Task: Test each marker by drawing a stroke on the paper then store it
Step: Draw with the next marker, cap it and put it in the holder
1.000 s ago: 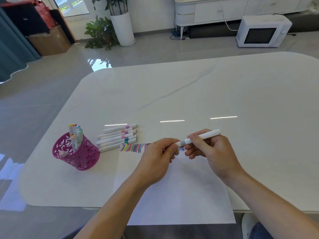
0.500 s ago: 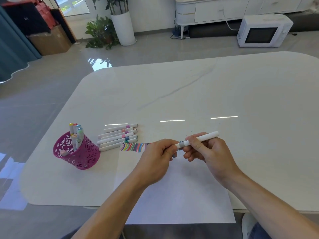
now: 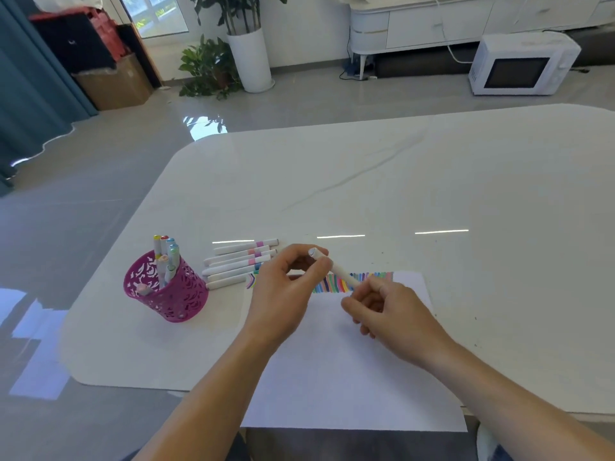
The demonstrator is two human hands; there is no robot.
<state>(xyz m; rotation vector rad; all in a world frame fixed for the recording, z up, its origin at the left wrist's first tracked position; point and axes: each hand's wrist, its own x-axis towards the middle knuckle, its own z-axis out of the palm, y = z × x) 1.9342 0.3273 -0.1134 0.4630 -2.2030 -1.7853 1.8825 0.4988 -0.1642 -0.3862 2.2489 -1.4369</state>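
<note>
White table [image 3: 432,181] (glossy), paper [image 3: 349,377], markers [image 3: 239,261], pink cup [image 3: 166,291]

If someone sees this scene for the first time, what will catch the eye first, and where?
The left hand and the right hand hold one white marker between them, above the far edge of the paper. Under them a band of coloured strokes runs along that edge. At the left stands a pink cup with stored markers, beside a row of markers lying on the table.
</note>
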